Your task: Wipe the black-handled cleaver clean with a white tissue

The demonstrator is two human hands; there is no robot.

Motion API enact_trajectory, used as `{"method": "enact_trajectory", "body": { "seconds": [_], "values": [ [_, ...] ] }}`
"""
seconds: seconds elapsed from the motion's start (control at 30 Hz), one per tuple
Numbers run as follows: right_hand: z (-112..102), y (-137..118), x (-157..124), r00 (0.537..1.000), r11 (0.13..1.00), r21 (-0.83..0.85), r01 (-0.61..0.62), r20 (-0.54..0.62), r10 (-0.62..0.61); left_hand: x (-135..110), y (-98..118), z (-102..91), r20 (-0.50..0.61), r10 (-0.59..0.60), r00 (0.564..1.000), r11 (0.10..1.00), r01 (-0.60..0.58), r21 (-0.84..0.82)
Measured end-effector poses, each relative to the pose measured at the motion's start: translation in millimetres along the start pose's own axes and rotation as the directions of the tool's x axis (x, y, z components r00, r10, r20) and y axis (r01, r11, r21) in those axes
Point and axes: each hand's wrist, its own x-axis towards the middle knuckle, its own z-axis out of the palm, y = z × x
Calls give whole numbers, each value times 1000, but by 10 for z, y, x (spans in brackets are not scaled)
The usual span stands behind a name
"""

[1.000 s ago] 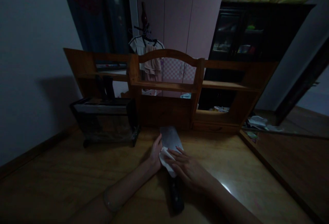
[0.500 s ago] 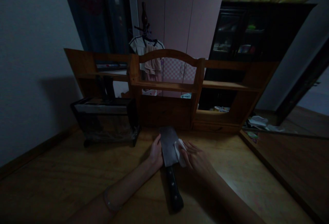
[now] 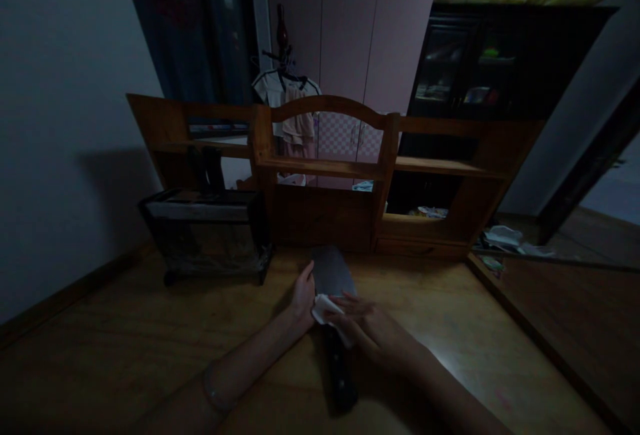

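A cleaver (image 3: 332,272) lies over the wooden table (image 3: 210,335), its broad grey blade pointing away from me and its black riveted handle towards me. My left hand (image 3: 303,300) grips the blade's left edge, thumb along the top; the fingers beneath are hidden. A folded white tissue (image 3: 326,310) is under the fingers of my right hand (image 3: 369,326), pressed on the blade's lower end where it meets the handle. That hand covers the lower right corner of the blade.
At the left stands a knife block (image 3: 210,242) with black handles sticking up. A wooden shelf unit (image 3: 325,167) runs along the table's back. Right of the table edge, white items (image 3: 503,238) lie on a lower surface. Pink cabinets (image 3: 345,48) stand farther back.
My right hand has moved the tissue left and towards me, from the blade's right edge to its lower end by the handle. My left hand stays on the blade.
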Motion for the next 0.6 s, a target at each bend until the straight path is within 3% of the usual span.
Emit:
{"method": "enact_trajectory", "body": {
  "seconds": [0.27, 0.6],
  "values": [
    [-71, 109, -60, 999, 993, -115, -24, -42, 20, -99, 2, 98, 53, 56, 997, 998, -55, -19],
    [-131, 162, -115, 1000, 961, -277, 0, -25, -7, -128, 17, 126, 131, 36, 991, 999, -30, -46]
  ]
}}
